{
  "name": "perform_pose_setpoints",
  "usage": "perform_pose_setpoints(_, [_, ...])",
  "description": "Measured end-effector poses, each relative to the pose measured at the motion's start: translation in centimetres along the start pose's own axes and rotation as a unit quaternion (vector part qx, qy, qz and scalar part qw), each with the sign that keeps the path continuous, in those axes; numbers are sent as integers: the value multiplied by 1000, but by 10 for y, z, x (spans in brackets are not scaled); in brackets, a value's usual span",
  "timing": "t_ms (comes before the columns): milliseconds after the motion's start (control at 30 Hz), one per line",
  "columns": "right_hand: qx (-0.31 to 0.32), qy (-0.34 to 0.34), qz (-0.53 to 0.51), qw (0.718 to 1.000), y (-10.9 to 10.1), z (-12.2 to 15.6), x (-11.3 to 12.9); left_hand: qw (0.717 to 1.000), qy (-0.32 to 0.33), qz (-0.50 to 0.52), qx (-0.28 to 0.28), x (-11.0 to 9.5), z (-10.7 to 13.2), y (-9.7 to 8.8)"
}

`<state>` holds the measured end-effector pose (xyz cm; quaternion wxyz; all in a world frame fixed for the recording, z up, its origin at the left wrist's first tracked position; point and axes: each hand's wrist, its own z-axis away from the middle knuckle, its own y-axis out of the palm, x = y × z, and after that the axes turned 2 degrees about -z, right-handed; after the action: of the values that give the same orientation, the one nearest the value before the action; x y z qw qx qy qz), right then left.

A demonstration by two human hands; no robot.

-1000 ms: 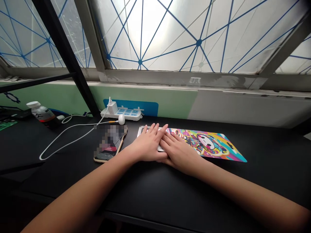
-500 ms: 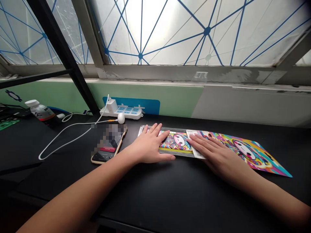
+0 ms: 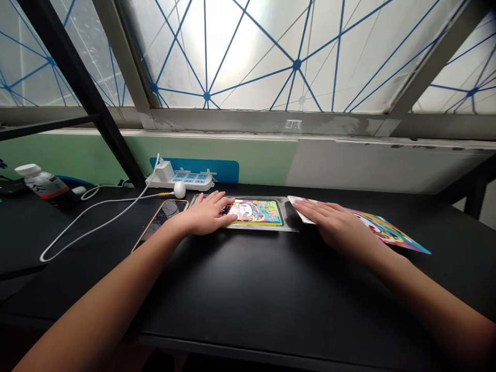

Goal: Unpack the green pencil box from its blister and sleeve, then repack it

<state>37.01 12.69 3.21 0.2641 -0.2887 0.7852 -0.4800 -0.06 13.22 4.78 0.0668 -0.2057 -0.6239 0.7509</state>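
Note:
My left hand (image 3: 211,213) lies flat with its fingers stretched, pressing on the left end of a clear plastic blister tray (image 3: 290,216). Inside the tray sits a flat, brightly printed case (image 3: 258,212) with a white cartoon face and a yellow-green edge; the palm hides its left part. To the right, my right hand (image 3: 337,222) rests with straight fingers on a long colourful printed card (image 3: 395,233) that has a white left end. The card's left edge is close to the tray's right end, and whether they touch I cannot tell.
A phone (image 3: 163,214) lies left of the tray, partly behind my left forearm. A white cable (image 3: 83,222) loops over the black table (image 3: 248,289). At the back stand a power strip (image 3: 189,180) and a white-capped bottle (image 3: 46,183). A black frame post (image 3: 85,93) slants at left.
My right hand and the card have slid right relative to the tray, uncovering more of the case and the tray's right end. My left hand stays on the tray. The view has shifted.

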Motion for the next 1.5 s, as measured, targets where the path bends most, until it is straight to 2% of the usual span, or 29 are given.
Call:
perform_pose_setpoints(100, [-51, -19, 30, 998, -19, -4, 34, 999, 8, -5, -40, -8, -3, 6])
perform_pose_setpoints(200, [-70, -99, 48, 991, -26, -3, 98, 996, 20, -10, -83, -15, -7, 13])
perform_pose_setpoints(267, [-56, -139, 41, 988, -19, -1, 142, 994, 23, -13, -109, -19, -8, 16])
perform_pose_setpoints(333, [-27, -161, 5, 987, -7, -3, 176, 992, 25, -14, -126, -25, -7, 19])
perform_pose_setpoints(433, [19, -153, -43, 987, 11, -21, 196, 989, 40, -18, -142, -34, -5, 22])
perform_pose_setpoints(533, [62, -132, -139, 980, 22, -51, 184, 986, 71, -30, -148, -40, -3, 25])
perform_pose_setpoints(633, [102, -130, -260, 952, 23, -73, 164, 984, 96, -41, -141, -41, -2, 26])
perform_pose_setpoints(700, [115, -124, -302, 938, 22, -78, 156, 984, 105, -43, -138, -39, -3, 26])
perform_pose_setpoints(833, [122, -119, -319, 932, 22, -75, 155, 985, 109, -44, -130, -37, -3, 23])
perform_pose_setpoints(933, [85, -153, -300, 938, 26, -74, 155, 985, 109, -46, -124, -38, -2, 22])
perform_pose_setpoints(1033, [-7, -187, -231, 955, 28, -75, 144, 985, 109, -49, -126, -38, -2, 22])
perform_pose_setpoints(1100, [-60, -166, -169, 970, 25, -78, 125, 984, 107, -55, -131, -38, -1, 23])
perform_pose_setpoints(1167, [-73, -97, -113, 986, 22, -80, 97, 982, 109, -67, -137, -37, -1, 23])
perform_pose_setpoints(1233, [-40, -2, -66, 997, 20, -82, 65, 980, 118, -78, -138, -36, -1, 22])
perform_pose_setpoints(1300, [21, 56, -61, 996, 20, -82, 35, 978, 134, -85, -134, -35, -1, 22])
perform_pose_setpoints(1400, [93, 97, -113, 984, 21, -80, 5, 978, 145, -89, -119, -33, -1, 22])
perform_pose_setpoints(1500, [138, 114, -157, 971, 20, -79, -5, 981, 137, -87, -106, -32, -3, 22])
